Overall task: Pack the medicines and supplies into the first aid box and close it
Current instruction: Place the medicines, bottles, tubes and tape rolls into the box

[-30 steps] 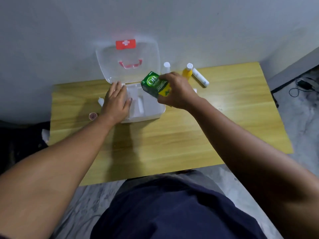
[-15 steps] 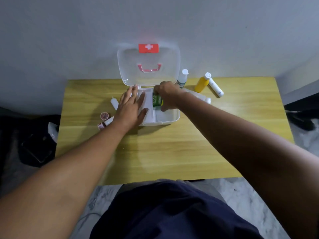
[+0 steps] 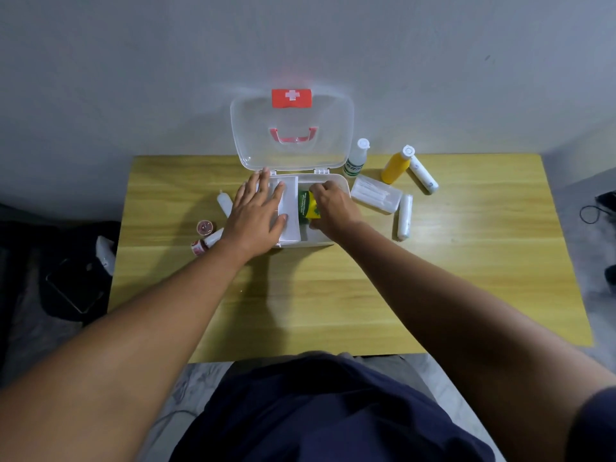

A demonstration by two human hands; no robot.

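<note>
— Where is the green box (image 3: 308, 208) right now?

— Inside the first aid box (image 3: 340, 186), in the right-hand part, beside a white insert (image 3: 289, 208). The right hand (image 3: 333, 208) is clamped on it, fingers curled over its far end.

— And the left hand (image 3: 258, 215)?

— Flat and spread on the left side of the box, fingers apart, gripping nothing.

— The lid (image 3: 291, 128)?

— Up, leaning back at the wall (red handle showing through it).

— What lies on the table (image 3: 466, 261)?

— To the right, a clear bottle (image 3: 356, 159), a yellow bottle (image 3: 396, 165), two white tubes and a clear packet (image 3: 376, 194).
</note>
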